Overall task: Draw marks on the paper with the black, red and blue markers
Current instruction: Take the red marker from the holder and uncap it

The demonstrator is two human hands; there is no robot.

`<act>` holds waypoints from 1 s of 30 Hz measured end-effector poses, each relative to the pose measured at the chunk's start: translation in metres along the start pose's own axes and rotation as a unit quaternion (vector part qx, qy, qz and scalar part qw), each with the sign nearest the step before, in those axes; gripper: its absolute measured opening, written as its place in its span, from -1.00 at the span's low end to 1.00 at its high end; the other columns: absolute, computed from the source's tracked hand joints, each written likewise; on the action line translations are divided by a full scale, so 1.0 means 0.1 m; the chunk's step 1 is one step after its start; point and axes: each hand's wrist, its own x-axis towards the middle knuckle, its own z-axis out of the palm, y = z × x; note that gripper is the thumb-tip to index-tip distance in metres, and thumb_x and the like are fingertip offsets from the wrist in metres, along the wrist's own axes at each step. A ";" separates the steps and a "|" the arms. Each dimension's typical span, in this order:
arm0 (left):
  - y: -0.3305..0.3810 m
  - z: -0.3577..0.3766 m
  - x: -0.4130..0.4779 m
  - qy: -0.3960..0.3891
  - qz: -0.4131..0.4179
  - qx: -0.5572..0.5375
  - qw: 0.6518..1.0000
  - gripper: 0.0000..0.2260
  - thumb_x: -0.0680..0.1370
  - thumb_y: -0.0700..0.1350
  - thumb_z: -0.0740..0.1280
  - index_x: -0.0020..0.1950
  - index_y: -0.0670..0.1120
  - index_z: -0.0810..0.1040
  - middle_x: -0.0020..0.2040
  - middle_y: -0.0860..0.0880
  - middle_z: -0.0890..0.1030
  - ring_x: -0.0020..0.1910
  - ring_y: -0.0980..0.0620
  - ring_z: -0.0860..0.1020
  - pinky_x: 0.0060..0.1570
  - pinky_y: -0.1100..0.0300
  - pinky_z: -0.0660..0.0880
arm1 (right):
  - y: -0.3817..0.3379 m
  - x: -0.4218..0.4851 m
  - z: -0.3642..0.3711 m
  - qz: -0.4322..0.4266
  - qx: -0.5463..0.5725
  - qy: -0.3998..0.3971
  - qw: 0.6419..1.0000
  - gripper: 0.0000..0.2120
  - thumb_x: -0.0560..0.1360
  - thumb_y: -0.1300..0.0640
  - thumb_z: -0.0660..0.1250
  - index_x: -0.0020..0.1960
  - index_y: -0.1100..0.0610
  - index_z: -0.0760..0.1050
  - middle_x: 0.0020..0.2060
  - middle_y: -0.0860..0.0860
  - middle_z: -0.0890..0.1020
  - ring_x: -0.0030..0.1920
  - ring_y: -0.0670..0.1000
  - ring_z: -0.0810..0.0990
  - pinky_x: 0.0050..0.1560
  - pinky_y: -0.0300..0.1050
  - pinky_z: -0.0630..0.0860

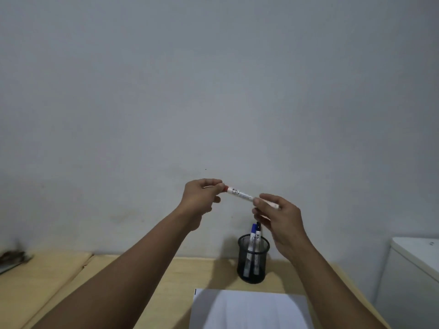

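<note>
My left hand (202, 195) has its fingers (215, 185) curled tight round the red end of the red marker (240, 194); the cap is buried in that grip, so I cannot tell whether it is seated or partly pulled off. My right hand (280, 217) pinches the other end of the barrel, fingers closed, and hides that end almost wholly. The marker is a slim white cylinder with small dark print I cannot read, held in the air, tilted down to the right, in front of the wall (213, 91).

Below the right hand stands the cup (253, 262), a round black wire-mesh holder, upright on the worktop (180, 281). In it stand the blue marker (253, 230) and, touching it on the right, the black marker (258, 227), both cap up; their lower barrels show only dimly through the mesh.

Near the cup, toward me, lies the paper (251, 309), flat and white, its near part cut off by the frame edge. One short black stroke (195, 292) sits at its far left corner. The worktop is pale, smooth wood. A white cabinet (415, 269) at far right is cropped, and a dark blurred object (13, 258) at far left I cannot identify.
</note>
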 end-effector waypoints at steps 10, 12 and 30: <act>-0.04 -0.15 -0.29 0.038 -0.080 -0.072 0.993 -0.92 0.50 -0.09 0.46 -0.08 -0.08 0.70 -0.10 -0.02 0.74 -0.14 0.03 0.55 -0.18 0.08 0.35 | 0.02 -0.31 0.50 -0.005 0.122 -0.051 0.991 -0.94 0.49 0.34 0.44 -0.04 0.28 0.67 -0.21 0.20 0.75 -0.19 0.12 0.74 0.01 -0.06 0.70; -0.05 -0.19 -0.28 0.051 -0.088 -0.073 0.992 -0.91 0.50 -0.08 0.46 -0.11 -0.09 0.70 -0.14 -0.01 0.74 -0.16 0.04 0.53 -0.18 0.10 0.35 | 0.05 -0.33 0.50 -0.037 0.075 -0.064 0.994 -0.90 0.46 0.36 0.47 -0.04 0.25 0.70 -0.15 0.20 0.76 -0.10 0.15 0.73 0.08 -0.03 0.67; -1.72 -0.84 -0.25 -0.016 0.019 0.433 0.901 -0.84 0.42 0.01 0.47 -0.02 0.16 0.62 -0.31 0.29 0.60 -0.06 0.13 0.58 0.07 0.02 0.46 | 0.64 -0.60 0.07 0.031 -0.028 -0.054 0.998 -0.82 0.48 0.35 0.45 0.07 0.36 0.61 -0.09 0.32 0.73 -0.10 0.18 0.75 -0.09 -0.16 0.70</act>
